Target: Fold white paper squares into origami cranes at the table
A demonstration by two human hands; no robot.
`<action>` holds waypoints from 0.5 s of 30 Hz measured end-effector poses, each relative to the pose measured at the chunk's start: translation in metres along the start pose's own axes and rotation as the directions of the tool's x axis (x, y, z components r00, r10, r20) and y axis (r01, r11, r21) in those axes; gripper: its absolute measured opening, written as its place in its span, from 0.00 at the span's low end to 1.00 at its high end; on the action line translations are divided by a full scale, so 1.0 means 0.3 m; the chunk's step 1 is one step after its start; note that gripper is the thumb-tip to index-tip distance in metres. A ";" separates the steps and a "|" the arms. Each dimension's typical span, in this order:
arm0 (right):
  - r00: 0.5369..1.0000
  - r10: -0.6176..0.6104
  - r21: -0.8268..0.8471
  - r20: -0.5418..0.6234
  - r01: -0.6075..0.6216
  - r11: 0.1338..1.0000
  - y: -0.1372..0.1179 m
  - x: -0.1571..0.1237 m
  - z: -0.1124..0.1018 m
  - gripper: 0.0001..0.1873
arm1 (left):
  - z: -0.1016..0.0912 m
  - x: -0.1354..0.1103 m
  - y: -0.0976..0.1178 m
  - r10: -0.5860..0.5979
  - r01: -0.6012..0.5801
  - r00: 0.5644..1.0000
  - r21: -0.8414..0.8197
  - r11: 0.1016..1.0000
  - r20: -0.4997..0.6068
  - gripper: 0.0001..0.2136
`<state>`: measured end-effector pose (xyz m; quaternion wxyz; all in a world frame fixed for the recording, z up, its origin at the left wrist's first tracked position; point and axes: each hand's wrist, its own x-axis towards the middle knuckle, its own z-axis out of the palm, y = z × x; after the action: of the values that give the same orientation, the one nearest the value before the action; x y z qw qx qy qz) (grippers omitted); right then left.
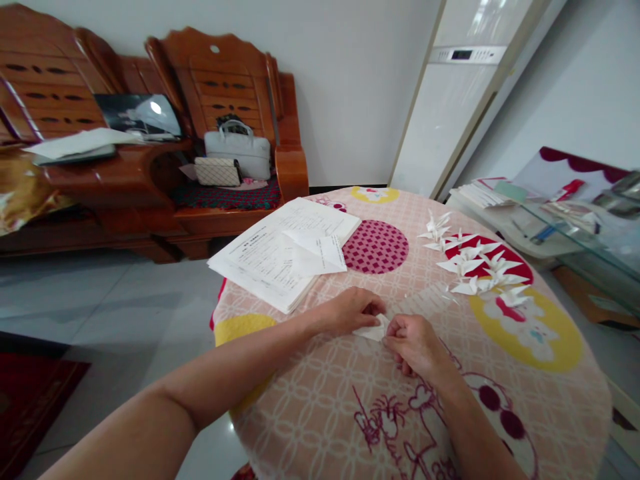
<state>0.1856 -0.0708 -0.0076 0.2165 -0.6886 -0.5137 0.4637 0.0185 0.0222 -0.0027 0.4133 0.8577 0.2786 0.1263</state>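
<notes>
A small piece of folded white paper [371,333] lies on the round, cloth-covered table [320,393] between my two hands. My left hand [354,311] rests over its far left side with the fingers curled down onto it. From the right, my right hand [416,341] pinches the paper's right edge between thumb and forefinger. A ruler-like clear strip [425,300] lies just beyond my right hand, with small white scraps near it. Several folded paper cranes [470,260] stand in a cluster at the far right of the table.
A stack of printed papers [260,260] with a loose folded sheet [315,253] on top sits at the table's left. Behind it stand wooden chairs [215,80] with a grey handbag [240,150]. A glass-shelved side stand [580,233] is at the right, near a white air conditioner [435,113].
</notes>
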 end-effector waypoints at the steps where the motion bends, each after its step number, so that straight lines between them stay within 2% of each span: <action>1: 1.000 -0.004 -0.008 -0.008 0.004 1.000 0.002 0.000 -0.001 0.02 | -0.001 0.015 0.009 -0.020 0.019 0.999 0.016 1.000 0.045 0.09; 5: 0.999 -0.023 -0.020 -0.035 0.023 1.000 0.010 0.002 -0.009 0.04 | -0.009 0.040 0.018 -0.077 0.079 0.992 -0.015 0.997 0.096 0.03; 8: 0.996 -0.060 -0.022 -0.073 0.059 0.998 0.017 0.006 -0.023 0.07 | -0.007 0.026 0.004 -0.105 0.117 0.992 -0.207 0.971 0.069 0.05; 12: 0.981 -0.139 0.079 -0.133 0.151 0.985 0.016 0.006 -0.048 0.11 | 0.006 0.006 -0.007 -0.199 0.153 0.980 -0.585 0.797 -0.015 0.12; 15: 0.974 -0.192 0.253 -0.121 0.217 0.943 0.006 0.002 -0.061 0.17 | 0.010 -0.001 0.010 -0.206 0.124 0.978 -0.711 0.692 -0.030 0.14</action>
<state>0.2023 -0.0675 -0.0005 0.3776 -0.6177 -0.5051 0.4699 0.0207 0.0188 -0.0022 0.7035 0.5978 0.3067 0.2315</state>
